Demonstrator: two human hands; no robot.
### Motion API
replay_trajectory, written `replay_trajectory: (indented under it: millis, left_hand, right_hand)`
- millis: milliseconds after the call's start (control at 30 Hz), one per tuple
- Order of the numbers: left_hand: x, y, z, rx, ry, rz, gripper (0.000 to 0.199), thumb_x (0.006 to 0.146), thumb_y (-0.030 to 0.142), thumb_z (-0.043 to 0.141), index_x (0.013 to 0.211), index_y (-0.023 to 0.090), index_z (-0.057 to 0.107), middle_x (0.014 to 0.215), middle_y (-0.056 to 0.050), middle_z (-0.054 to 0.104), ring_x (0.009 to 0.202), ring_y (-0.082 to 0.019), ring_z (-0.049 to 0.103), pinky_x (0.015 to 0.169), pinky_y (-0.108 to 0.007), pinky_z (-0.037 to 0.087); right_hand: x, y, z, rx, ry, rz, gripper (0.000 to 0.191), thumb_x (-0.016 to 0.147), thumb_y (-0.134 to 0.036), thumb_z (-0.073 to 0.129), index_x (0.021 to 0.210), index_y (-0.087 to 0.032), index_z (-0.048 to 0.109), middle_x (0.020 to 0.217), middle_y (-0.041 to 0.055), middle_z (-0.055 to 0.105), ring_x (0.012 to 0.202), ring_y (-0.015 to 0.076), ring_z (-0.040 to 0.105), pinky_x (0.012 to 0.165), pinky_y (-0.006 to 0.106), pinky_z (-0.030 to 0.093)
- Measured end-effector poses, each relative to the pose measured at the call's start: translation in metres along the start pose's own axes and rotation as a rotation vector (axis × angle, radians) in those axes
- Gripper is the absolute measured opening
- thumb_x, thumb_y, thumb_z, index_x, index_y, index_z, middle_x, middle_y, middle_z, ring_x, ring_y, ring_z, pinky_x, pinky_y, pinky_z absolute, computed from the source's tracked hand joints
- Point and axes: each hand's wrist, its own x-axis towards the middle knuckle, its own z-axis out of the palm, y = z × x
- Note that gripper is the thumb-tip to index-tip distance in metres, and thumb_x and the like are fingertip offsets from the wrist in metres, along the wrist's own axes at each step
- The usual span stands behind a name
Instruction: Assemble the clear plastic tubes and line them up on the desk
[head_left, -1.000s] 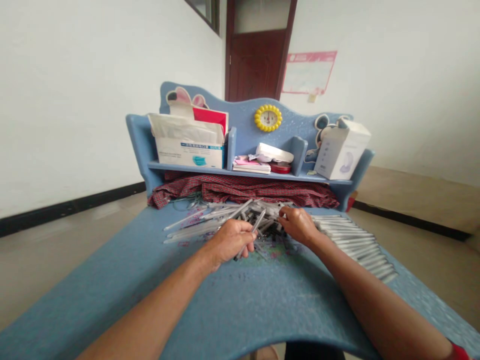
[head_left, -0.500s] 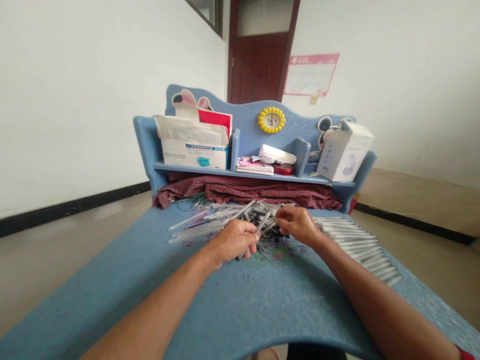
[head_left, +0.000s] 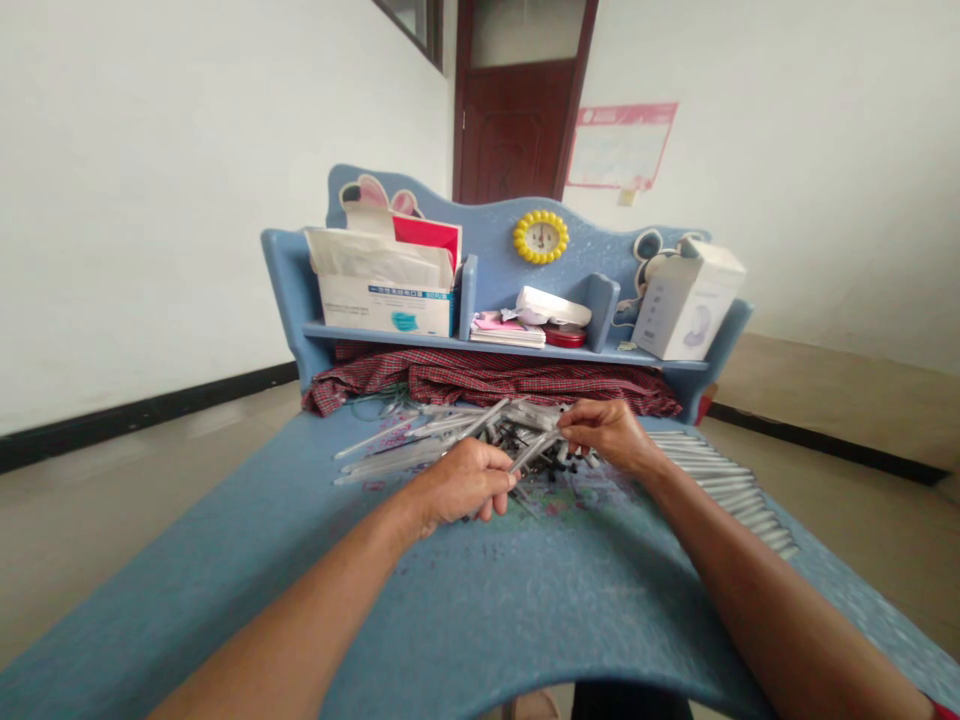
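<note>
My left hand [head_left: 469, 480] is closed round a slim clear pen [head_left: 534, 452], which slants up to the right. The fingertips of my right hand [head_left: 604, 432] are pinched at the pen's upper end; whether they hold a small part there is too blurred to tell. Just beyond both hands lies a heap of loose pen parts [head_left: 517, 412], with clear tubes and small black and white pieces. Longer clear tubes [head_left: 390, 463] lie to the left of the heap. By my right forearm, a row of assembled-looking pens [head_left: 739, 490] lies side by side.
The blue table [head_left: 480, 600] has a raised shelf [head_left: 420, 341] at its back. On it stand a mask box [head_left: 390, 305], papers [head_left: 508, 332], a red round tin [head_left: 564, 336] and a white box [head_left: 686, 305]. A checked cloth [head_left: 495, 378] is bunched beneath.
My right hand has come to the upper end of the pen, from a little apart, and now pinches there. The left hand keeps its hold, nearly in place.
</note>
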Motion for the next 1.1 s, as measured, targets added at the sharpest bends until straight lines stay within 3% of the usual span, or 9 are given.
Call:
replay_trajectory:
  millis: [433, 767, 1100]
  left_hand:
    - [-0.004, 0.006, -0.003, -0.007, -0.085, 0.036, 0.033, 0.075, 0.038, 0.046, 0.079, 0.011, 0.064, 0.054, -0.001, 0.058, 0.039, -0.006, 0.039, 0.041, -0.019, 0.028]
    - [-0.003, 0.006, -0.004, -0.061, -0.055, 0.055, 0.029, 0.077, 0.036, 0.042, 0.082, 0.013, 0.059, 0.053, 0.002, 0.057, 0.039, -0.007, 0.037, 0.042, -0.018, 0.027]
    - [0.0, 0.004, 0.008, 0.003, 0.068, 0.122, 0.027, 0.078, 0.032, 0.04, 0.066, 0.014, 0.057, 0.048, 0.003, 0.05, 0.043, -0.008, 0.036, 0.045, -0.02, 0.026]
  right_hand:
    - [-0.007, -0.012, 0.0, 0.08, -0.263, 0.086, 0.017, 0.065, -0.028, 0.067, 0.069, -0.012, 0.065, 0.051, -0.0008, 0.057, 0.04, 0.0069, 0.049, 0.038, 0.017, 0.036]
    - [-0.006, -0.001, 0.011, 0.301, -0.26, 0.21, 0.028, 0.067, -0.039, 0.066, 0.071, -0.013, 0.057, 0.053, -0.0015, 0.06, 0.031, 0.0068, 0.048, 0.028, 0.015, 0.031]
    - [-0.007, 0.001, 0.015, 0.454, -0.194, 0.192, 0.026, 0.066, -0.035, 0.068, 0.069, -0.013, 0.056, 0.049, -0.0032, 0.057, 0.027, 0.006, 0.044, 0.025, 0.015, 0.029]
